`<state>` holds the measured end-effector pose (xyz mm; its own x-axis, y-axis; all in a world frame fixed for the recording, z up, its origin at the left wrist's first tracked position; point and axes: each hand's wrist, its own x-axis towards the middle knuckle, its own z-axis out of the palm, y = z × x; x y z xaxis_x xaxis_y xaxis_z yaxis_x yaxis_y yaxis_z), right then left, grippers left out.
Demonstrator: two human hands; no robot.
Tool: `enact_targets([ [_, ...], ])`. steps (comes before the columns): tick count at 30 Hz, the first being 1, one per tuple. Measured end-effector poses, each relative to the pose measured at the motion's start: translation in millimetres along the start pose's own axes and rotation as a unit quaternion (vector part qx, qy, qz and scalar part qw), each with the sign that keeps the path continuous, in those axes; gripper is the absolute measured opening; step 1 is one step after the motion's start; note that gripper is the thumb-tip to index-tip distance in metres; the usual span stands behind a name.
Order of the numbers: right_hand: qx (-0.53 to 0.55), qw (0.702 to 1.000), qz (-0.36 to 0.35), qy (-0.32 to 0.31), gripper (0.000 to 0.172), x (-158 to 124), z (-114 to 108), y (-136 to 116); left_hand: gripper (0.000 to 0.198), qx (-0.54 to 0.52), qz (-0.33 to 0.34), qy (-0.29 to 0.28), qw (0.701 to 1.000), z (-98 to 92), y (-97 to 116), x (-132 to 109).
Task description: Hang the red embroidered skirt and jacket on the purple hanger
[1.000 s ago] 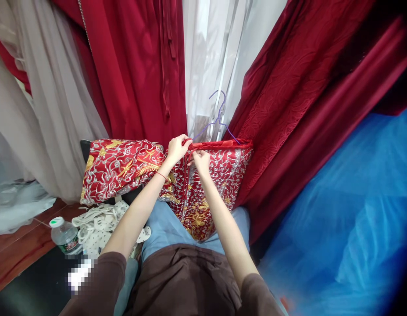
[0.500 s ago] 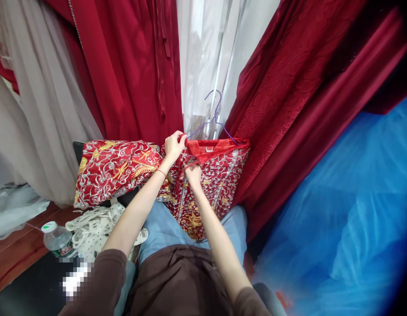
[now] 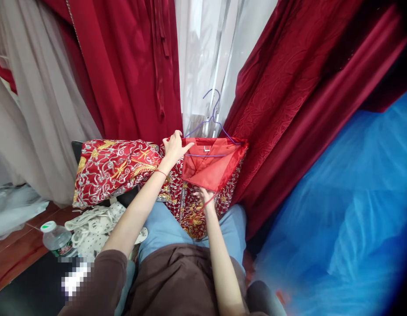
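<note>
A red garment [image 3: 190, 219] with silver and gold embroidery lies over my lap, its neck opened to show plain red lining [image 3: 206, 169]. A purple hanger [image 3: 214, 117] sits inside it, the hook standing up and the lower bar crossing the lining. My left hand [image 3: 176, 148] rests on the garment's upper left edge, thumb and fingers spread. Lower down, my right hand [image 3: 204, 194] is at the folded-back front panel, partly beneath its edge, with a thin red cord across it; its fingers are partly hidden. The embroidered sleeve [image 3: 116, 171] stretches out to the left.
Red gowns [image 3: 134, 66] and a pale gown [image 3: 48, 96] hang ahead and at left. Blue tulle [image 3: 341, 197] fills the right side. Near my left arm are a plastic bottle [image 3: 57, 239] and a white dotted cloth [image 3: 94, 228].
My right hand has moved down and slightly right, and the front panel has folded open, exposing the lining and the hanger bar. My left thumb and fingers have spread apart.
</note>
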<state>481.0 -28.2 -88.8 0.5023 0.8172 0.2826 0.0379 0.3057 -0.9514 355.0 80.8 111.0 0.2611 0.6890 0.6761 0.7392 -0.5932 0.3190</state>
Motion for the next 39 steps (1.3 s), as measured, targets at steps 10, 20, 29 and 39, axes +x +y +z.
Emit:
enact_targets([
  [10, -0.11, 0.963, -0.238, 0.069, 0.074, -16, -50, -62, 0.039, 0.059, -0.022, 0.0, 0.998, 6.9, 8, -7],
  [20, -0.364, 0.904, -0.185, 0.129, 0.043, -21, -76, -53, 0.04, 0.001, -0.123, 0.028, 0.992, -8.6, -15, 7],
  [29, -0.386, 0.889, -0.198, 0.143, 0.043, -21, -83, -48, 0.024, -0.165, -0.171, 0.164, 0.958, 5.6, -49, 8],
  [39, -0.358, 0.893, -0.241, 0.129, 0.043, -30, -74, -70, 0.012, -0.243, -0.267, 0.182, 0.915, 18.8, -80, 4],
])
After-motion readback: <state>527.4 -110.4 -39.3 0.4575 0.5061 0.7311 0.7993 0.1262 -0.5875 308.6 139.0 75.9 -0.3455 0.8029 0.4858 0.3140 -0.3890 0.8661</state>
